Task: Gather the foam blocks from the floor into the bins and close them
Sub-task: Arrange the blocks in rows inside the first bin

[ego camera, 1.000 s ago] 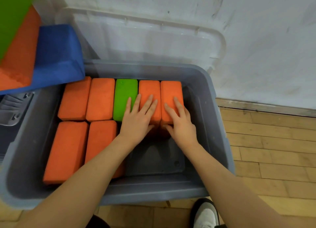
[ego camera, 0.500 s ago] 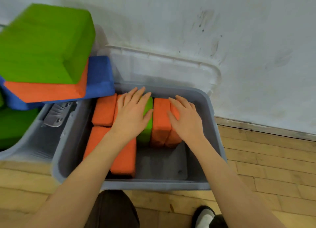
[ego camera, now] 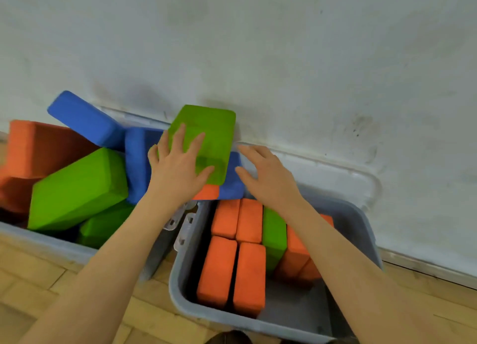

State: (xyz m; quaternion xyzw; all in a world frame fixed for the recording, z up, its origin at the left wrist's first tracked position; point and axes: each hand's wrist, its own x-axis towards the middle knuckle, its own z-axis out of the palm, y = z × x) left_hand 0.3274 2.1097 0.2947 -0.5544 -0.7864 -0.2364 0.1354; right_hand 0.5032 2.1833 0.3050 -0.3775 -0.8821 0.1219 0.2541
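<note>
Foam blocks are catalogued in two grey bins set side by side against a white wall [ego camera: 284, 47] on a wooden floor [ego camera: 31, 274].

Right bin [ego camera: 361, 230]: orange blocks [ego camera: 232, 269] are packed upright in rows, with one green block [ego camera: 274, 235] standing among them; bare grey floor is left at its near right. Its translucent lid [ego camera: 335, 173] is leaned back against the wall.

Left bin [ego camera: 51, 243]: large blocks are heaped loosely above the rim, among them a large green block [ego camera: 77, 189], a blue block [ego camera: 85, 119] and an orange block [ego camera: 38, 147].

Top green block [ego camera: 206, 140]: perched on a blue slab [ego camera: 232, 181] at the junction of the bins. The left hand [ego camera: 178, 168] is laid on it, fingers spread over its top face and thumb hooked along its near edge. The right hand [ego camera: 268, 176] is held unclenched and empty just beside it, over the slab's right end, fingers extended.
</note>
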